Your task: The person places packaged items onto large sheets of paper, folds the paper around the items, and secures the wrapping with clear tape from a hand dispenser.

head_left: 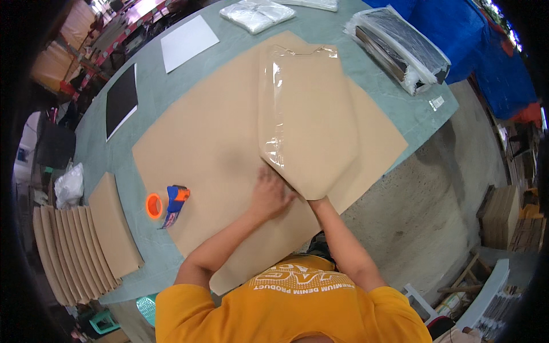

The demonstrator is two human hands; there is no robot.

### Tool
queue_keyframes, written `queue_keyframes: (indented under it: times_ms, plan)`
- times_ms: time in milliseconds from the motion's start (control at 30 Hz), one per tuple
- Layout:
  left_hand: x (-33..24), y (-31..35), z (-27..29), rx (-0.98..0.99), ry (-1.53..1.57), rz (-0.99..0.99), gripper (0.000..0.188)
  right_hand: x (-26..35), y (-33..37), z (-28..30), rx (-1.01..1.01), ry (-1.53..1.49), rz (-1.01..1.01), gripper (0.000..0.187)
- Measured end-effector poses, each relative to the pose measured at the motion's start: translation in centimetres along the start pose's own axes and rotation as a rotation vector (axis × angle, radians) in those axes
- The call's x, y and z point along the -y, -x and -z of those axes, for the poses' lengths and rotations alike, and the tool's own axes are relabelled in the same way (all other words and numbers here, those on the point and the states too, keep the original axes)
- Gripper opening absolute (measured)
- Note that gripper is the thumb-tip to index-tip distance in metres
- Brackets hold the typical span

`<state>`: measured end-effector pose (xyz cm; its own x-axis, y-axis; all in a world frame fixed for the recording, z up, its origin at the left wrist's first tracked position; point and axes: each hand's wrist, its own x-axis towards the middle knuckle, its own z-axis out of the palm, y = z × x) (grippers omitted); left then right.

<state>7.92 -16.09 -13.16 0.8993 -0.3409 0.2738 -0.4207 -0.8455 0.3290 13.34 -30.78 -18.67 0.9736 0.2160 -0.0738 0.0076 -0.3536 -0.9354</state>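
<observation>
I log the left hand (270,191) loosely spread, thumb apart, at the lower-left edge of a brown package (311,126); the right hand (318,204) is mostly hidden beneath its bottom corner, grip undetermined. The package lies on brown paper (200,131), tape dispenser (175,203) leftward, on a green table (153,91).

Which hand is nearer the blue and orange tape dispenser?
Left: the left hand lies right of the tape dispenser; the right hand is farther right, mostly hidden by the brown package.
</observation>
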Motion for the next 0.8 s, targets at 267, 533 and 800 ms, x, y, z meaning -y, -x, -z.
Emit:
queue_keyframes:
  times_ms: [267,533,800]
  plan:
    - [-1.1,5.6,-0.9,0.311,0.605,-0.316,0.042,3.0,12.5,9.0,0.000,-0.019,0.027,0.024]
    - [3.6,-5.5,-0.1,-0.120,1.620,1.168,0.025,2.3,-2.3,14.2,-0.199,-0.739,-0.560,0.022]
    - [-5.8,-1.9,-1.0,-0.333,1.813,1.016,0.028,2.6,6.5,9.3,-0.332,-0.791,-0.400,0.034]
